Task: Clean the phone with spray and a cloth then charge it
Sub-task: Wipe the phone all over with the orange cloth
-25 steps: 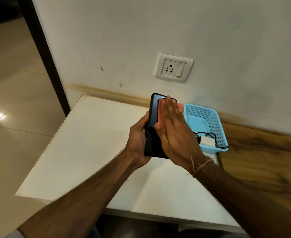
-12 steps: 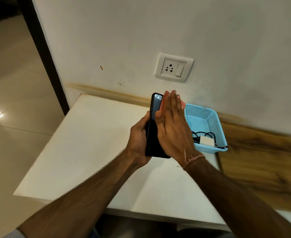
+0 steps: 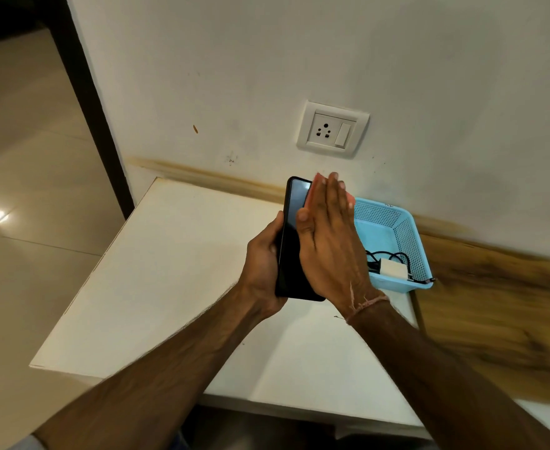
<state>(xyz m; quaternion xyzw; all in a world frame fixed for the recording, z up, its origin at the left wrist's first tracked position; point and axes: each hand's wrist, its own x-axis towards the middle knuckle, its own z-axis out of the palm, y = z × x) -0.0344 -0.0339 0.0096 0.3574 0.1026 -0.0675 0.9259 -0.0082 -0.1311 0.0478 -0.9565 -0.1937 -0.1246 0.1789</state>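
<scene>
White desk (image 3: 156, 287) meets a white wall (image 3: 234, 76) bearing a socket (image 3: 332, 129). At the desk's back, a blue basket (image 3: 410, 235) holds a white charger (image 3: 393, 269) and black cable (image 3: 384, 254). The left grip (image 3: 263, 264) curls round the phone (image 3: 294, 254), upright above the desk. The right grip (image 3: 332, 248), fingers straight, presses a pink cloth (image 3: 311, 194) to its screen.

Phone (image 3: 291, 241): screen dark; I read no text on it.
Wall socket (image 3: 332, 129): no marking I can make out.
Blue basket (image 3: 410, 241): small dark mark on far rim, too small to read.
Charger (image 3: 393, 269): no legible print.
</scene>
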